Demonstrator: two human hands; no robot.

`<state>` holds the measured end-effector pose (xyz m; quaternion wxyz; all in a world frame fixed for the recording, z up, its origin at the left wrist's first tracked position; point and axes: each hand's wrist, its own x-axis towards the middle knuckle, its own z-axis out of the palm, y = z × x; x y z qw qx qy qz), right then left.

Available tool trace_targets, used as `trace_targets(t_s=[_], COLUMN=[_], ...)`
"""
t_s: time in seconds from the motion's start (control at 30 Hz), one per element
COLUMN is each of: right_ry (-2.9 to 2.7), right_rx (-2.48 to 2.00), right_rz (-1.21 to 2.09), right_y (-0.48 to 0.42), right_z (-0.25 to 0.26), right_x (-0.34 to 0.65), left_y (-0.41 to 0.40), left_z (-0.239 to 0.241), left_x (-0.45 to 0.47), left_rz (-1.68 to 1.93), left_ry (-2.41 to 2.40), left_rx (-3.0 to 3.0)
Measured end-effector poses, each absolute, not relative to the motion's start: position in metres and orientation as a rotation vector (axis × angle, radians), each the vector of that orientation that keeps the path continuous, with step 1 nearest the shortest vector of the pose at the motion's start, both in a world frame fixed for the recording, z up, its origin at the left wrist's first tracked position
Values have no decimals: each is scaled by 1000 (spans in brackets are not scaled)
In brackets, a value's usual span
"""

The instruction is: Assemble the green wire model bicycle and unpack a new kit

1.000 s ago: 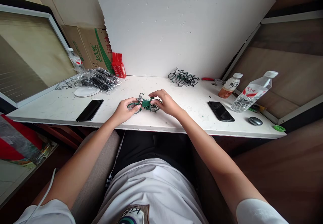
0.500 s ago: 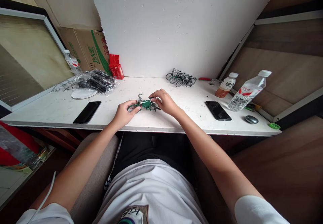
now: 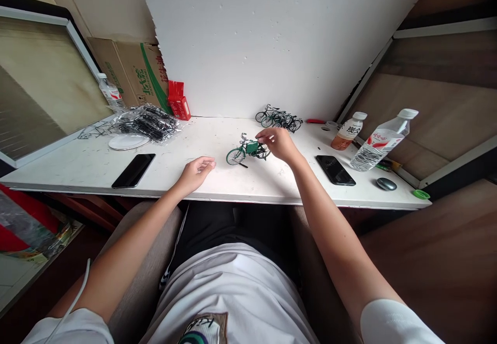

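Observation:
A small green model bicycle (image 3: 245, 152) stands upright on the white table (image 3: 89, 165), a little right of centre. My right hand (image 3: 278, 144) pinches its rear end, fingers closed on the seat and back wheel. My left hand (image 3: 196, 170) rests near the table's front edge, fingers loosely curled and apart, holding nothing, a short way left of the bicycle. Several more model bicycles (image 3: 278, 119) are lined up at the back against the white foam board (image 3: 272, 44).
A black phone (image 3: 133, 170) lies at the left, another black phone (image 3: 335, 170) at the right. Plastic bags of parts (image 3: 146, 122) and a white disc (image 3: 128, 141) sit back left. A red box (image 3: 179, 103), two bottles (image 3: 378, 140), a mouse (image 3: 386, 183) and a cardboard box (image 3: 134, 75) surround them.
My left hand let go of the green bicycle and stayed near the front edge. My right hand carried the bicycle back and to the right, toward the row of bicycles.

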<state>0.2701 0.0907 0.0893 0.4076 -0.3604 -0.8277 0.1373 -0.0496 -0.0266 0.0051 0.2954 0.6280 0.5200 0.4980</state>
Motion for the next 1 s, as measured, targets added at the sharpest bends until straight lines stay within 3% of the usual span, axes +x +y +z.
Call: trace_targets(t_s=[0.27, 0.43, 0.77, 1.0], right_ry=[-1957, -1891, -1938, -1953], right_rx=[-1126, -896, -663, -609], right_rz=[368, 591, 772, 841], right_y=[106, 89, 39, 33], right_z=[86, 96, 105, 105], right_x=[300, 277, 224, 220], left_y=[-22, -30, -64, -57], left_z=[5, 13, 32, 23], left_x=[-49, -31, 16, 11], left_rz=[1366, 1439, 1103, 1106], left_ry=[1321, 1254, 741, 778], left_rx=[1476, 1401, 927, 869])
